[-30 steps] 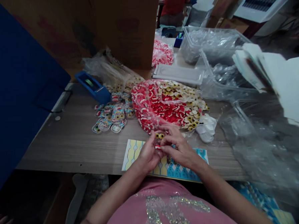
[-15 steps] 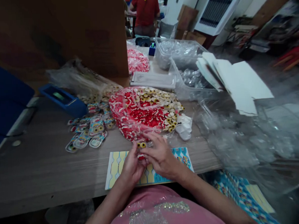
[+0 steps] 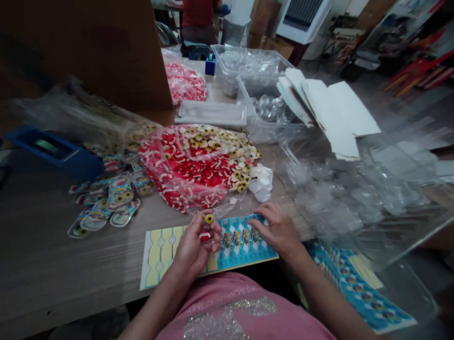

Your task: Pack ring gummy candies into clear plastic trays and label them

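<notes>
Clear pack [image 3: 206, 229], lower centre: yellow eyes [image 3: 208, 218], red piece [image 3: 205, 237]; best held level so contents stay seated. Left hand [image 3: 191, 245]: curled round pack. Right hand [image 3: 279, 229]: spread, over sticker sheet's [image 3: 234, 248] right end.

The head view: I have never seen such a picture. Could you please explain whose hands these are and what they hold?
There is no machine: a person works bare-handed. The camera sits on that person's head, looking forward and down. The left hand holds a small clear case with yellow and red pieces. The right hand, partly open, is at the right end of a sticker sheet; I cannot tell whether it touches. On the table lie a plastic bag of similar pieces, some small labelled cases and a blue tape dispenser.
</notes>
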A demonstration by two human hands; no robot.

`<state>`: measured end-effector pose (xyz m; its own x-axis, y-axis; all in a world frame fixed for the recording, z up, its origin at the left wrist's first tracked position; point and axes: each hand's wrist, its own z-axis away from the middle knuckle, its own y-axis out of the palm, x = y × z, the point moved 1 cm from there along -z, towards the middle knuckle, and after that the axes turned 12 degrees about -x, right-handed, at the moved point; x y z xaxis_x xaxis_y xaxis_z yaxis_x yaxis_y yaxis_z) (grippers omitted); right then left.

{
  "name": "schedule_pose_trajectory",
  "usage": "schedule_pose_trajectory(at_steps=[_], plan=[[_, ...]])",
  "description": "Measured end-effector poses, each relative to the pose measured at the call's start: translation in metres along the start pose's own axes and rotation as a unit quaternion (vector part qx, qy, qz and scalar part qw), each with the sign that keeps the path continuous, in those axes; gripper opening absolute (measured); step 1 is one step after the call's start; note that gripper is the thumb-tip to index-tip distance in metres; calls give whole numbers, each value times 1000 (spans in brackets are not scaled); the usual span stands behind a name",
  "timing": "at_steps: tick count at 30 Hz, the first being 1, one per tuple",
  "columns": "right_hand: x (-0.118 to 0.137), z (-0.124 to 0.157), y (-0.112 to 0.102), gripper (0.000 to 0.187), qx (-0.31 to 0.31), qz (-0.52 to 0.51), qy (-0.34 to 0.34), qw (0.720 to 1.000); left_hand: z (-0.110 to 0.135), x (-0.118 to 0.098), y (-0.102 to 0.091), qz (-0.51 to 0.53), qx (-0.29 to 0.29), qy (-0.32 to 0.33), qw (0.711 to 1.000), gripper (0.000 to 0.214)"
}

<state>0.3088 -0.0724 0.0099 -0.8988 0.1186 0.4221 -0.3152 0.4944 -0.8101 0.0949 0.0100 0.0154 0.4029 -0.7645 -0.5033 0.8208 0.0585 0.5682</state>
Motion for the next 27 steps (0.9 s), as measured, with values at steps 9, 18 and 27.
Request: schedule_pose_trajectory(at_steps=[9,18,27], plan=[[1,-4,24,11,29,109,-115,987,5,2,-8,-12,-29,27,999,27],[-6,-11,30,17,32,88,-165,982,1,5,-5,-12,-17,15,1000,29],[12,4,1,19,-71,-68,-163,982,6,2,-7,-18,-5,12,1000,38]])
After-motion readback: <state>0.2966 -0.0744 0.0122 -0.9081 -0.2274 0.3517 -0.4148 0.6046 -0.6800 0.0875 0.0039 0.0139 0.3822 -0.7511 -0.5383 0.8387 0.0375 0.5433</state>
